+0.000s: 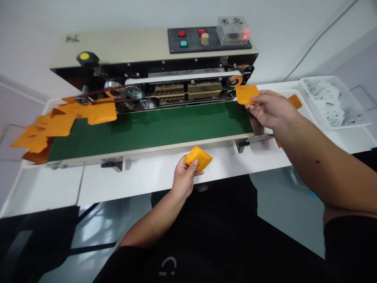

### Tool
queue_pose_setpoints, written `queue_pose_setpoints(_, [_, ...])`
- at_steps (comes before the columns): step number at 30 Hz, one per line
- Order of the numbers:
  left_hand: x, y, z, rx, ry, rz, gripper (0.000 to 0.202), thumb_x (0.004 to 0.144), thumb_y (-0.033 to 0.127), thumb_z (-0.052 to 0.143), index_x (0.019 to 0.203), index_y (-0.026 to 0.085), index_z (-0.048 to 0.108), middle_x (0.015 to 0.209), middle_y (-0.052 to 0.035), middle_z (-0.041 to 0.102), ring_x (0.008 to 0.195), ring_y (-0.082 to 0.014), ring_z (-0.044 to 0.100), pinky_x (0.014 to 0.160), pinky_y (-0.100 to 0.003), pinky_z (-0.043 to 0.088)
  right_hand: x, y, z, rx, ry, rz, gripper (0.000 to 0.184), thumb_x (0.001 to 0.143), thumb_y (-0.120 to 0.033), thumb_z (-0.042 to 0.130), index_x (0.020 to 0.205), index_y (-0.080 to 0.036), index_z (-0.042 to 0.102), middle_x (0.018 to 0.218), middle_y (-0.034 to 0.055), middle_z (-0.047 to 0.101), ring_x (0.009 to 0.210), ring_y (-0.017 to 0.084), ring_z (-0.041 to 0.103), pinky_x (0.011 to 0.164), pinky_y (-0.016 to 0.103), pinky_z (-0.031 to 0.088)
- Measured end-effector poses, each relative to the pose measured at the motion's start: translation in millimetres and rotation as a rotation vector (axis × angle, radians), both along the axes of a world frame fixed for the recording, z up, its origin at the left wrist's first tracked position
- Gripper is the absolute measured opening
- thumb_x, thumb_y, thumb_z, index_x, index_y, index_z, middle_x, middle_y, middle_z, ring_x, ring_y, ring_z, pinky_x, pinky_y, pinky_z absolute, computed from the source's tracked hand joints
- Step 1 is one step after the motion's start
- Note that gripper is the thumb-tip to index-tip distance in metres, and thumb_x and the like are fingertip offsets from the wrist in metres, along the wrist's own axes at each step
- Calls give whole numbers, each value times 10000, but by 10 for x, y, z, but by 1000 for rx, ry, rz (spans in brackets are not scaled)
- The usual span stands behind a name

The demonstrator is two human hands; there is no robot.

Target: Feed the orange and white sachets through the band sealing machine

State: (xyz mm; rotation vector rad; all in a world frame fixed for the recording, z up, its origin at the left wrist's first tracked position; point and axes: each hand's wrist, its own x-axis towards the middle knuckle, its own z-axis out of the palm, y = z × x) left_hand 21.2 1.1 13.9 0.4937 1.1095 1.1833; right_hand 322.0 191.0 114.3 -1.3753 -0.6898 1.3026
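A flat, square orange sachet [246, 94] is pinched in the right hand [272, 110] at the upper right end of the green conveyor belt [147, 131]. Its edge is turned toward the white band [182, 76] and the rollers of a cream-and-black bench-top band sealer [118, 47], a hold that appears to keep the fingers back from those parts. The left hand [185, 179] is closed around a plump orange sachet [200, 158], gripping it between thumb and fingers at lower centre of the frame, clear of the belt and over the edge of the white bench [132, 184]. Another orange sachet [295, 101] lies just past the right hand, while a heap of orange sachets [64, 125] spills over the belt's left end. At upper right, a white plastic tray [319, 78] holds small white printed packets [326, 103].
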Motion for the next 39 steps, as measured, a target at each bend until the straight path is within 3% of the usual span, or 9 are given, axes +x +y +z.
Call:
queue_pose_setpoints(9, [-11, -4, 24, 9, 7, 3, 563, 743, 527, 975, 1106, 216, 677, 1046, -22, 721, 915, -181, 727, 620, -254, 647, -277, -101, 120, -18, 56, 74, 278, 854, -126, 833, 926, -239, 590, 889, 10, 725, 797, 176, 796, 572, 230, 664])
queue_pose_setpoints(15, [-33, -36, 34, 10, -11, 7, 539, 758, 511, 969, 1090, 208, 671, 1039, -22, 711, 909, -176, 721, 625, -252, 651, -407, -644, 154, -13, 23, 61, 286, 838, -250, 874, 981, -249, 627, 903, 5, 716, 743, 155, 762, 576, 228, 625])
queue_pose_setpoints(20, [0, -49, 76, 17, -21, -13, 546, 762, 514, 965, 1105, 206, 672, 1044, -32, 721, 925, -189, 730, 629, -248, 651, -604, -1301, 12, 45, -44, 156, 375, 768, -300, 913, 1054, -266, 672, 929, -19, 707, 645, 119, 690, 557, 242, 587])
queue_pose_setpoints(24, [80, -53, 140, 40, -52, -31, 578, 745, 505, 981, 1126, 200, 670, 1082, -44, 733, 960, -201, 741, 657, -260, 667, -749, -1640, -169, 106, -119, 234, 344, 796, -323, 898, 1066, -259, 694, 952, -9, 697, 656, 120, 682, 563, 253, 585])
queue_pose_setpoints(32, [242, -79, 256, 85, -127, -63, 645, 730, 520, 995, 1184, 198, 670, 1156, -63, 754, 1037, -228, 757, 736, -295, 688, -914, -1907, -510, 120, -197, 354, 434, 842, -427, 885, 1223, -269, 749, 1150, 43, 721, 746, 132, 681, 605, 277, 603])
queue_pose_setpoints(35, [271, -100, 280, 108, -114, -79, 633, 722, 522, 1001, 1153, 186, 681, 1094, -55, 754, 978, -213, 760, 715, -290, 681, -921, -1935, -544, 135, -233, 360, 462, 839, -447, 897, 1246, -275, 759, 1243, 65, 731, 777, 141, 675, 631, 293, 603])
queue_pose_setpoints(39, [278, -119, 280, 130, -81, -116, 595, 728, 521, 996, 1113, 177, 700, 1032, -41, 749, 898, -180, 746, 674, -256, 650, -919, -1938, -542, 165, -248, 356, 419, 835, -461, 900, 1180, -257, 774, 1138, 63, 764, 813, 167, 688, 660, 303, 590])
